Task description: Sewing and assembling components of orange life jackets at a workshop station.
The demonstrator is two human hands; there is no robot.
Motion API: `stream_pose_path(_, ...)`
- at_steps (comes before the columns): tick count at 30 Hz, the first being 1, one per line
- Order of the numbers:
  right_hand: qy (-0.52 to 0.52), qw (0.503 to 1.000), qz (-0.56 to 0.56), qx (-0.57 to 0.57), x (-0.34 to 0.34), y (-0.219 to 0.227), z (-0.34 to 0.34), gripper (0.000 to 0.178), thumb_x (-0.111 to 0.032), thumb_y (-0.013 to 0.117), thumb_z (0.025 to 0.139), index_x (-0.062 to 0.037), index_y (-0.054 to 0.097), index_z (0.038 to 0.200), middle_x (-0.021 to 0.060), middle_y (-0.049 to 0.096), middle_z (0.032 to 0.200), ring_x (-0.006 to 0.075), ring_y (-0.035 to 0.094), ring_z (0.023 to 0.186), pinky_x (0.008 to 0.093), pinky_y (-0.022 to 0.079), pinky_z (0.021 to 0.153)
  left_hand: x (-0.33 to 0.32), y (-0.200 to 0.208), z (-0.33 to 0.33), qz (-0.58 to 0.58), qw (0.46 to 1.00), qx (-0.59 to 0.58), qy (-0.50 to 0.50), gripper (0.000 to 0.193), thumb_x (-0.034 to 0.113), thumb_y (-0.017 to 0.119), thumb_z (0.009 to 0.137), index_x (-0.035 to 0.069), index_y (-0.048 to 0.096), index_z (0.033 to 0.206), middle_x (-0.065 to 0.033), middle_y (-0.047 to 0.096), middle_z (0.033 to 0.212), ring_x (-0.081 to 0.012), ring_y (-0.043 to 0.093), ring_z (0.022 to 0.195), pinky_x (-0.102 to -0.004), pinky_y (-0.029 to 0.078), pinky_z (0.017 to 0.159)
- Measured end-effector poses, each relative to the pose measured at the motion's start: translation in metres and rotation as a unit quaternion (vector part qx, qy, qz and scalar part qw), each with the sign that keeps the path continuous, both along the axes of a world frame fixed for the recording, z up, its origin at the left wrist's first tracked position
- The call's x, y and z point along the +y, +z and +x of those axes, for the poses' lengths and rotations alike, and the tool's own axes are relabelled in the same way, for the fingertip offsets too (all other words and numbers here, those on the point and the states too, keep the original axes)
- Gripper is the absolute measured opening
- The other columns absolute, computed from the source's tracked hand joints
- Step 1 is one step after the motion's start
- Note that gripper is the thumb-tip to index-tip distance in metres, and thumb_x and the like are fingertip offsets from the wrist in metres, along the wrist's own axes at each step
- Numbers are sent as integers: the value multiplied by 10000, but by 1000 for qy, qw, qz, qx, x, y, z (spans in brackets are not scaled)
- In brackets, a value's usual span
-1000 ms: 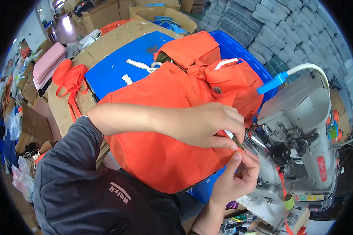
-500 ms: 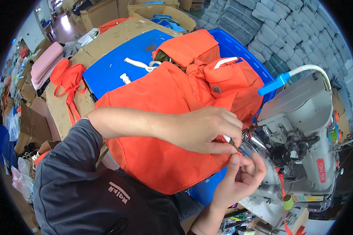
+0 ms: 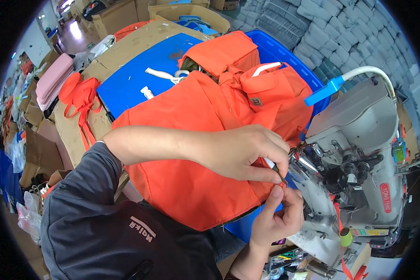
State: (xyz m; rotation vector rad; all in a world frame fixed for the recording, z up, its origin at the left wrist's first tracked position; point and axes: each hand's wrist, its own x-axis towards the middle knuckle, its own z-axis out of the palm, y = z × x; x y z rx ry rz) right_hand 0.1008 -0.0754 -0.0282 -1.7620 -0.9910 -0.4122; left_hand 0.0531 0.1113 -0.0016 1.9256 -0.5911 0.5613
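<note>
A large orange fabric piece (image 3: 172, 186) with a dark underside at its front edge lies across my lap and the table edge. My left hand (image 3: 249, 156) reaches over it, thumb and fingers pinched at its right corner. A small white and dark strip (image 3: 271, 164) shows between those fingers; its kind I cannot make out. Just below, my right hand (image 3: 277, 212) pinches the same orange corner with thumb and forefinger, its other fingers curled. The two hands' fingertips nearly meet there. Beyond the cloth sits an orange bag part (image 3: 275, 88) with a flap pocket and white trim.
A grey sewing machine (image 3: 359, 140) stands close on the right, with a blue-headed lamp (image 3: 324, 92) and an orange tape (image 3: 339, 219). Behind the cloth is a blue bin (image 3: 289, 53). White buckled straps (image 3: 161, 73) lie on a blue board (image 3: 126, 84), beside orange webbing (image 3: 81, 93).
My right hand has shifted slightly left, and its raised fingers have curled in closer to the pinched corner. The left hand keeps its pinch almost in place.
</note>
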Motion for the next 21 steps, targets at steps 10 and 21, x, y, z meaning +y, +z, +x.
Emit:
stream_pose_path(10,45,991,28,123,1,-5,-3,100,-27,663,862,14,575,884,75,538,660,144,474,539,246,347,479,4,-1,-2,19,1000,8,9,108,108,699,830,51,638,898,-61,618,830,-242,598,784,-360,446,721)
stream_pose_path(21,123,947,93,282,25,8,16,91,-58,639,913,15,599,949,-44,526,693,-7,397,556,160,305,498,26,18,15,43,996,32,77,66,27,669,854,1,646,911,-56,624,849,-140,599,815,-264,463,737)
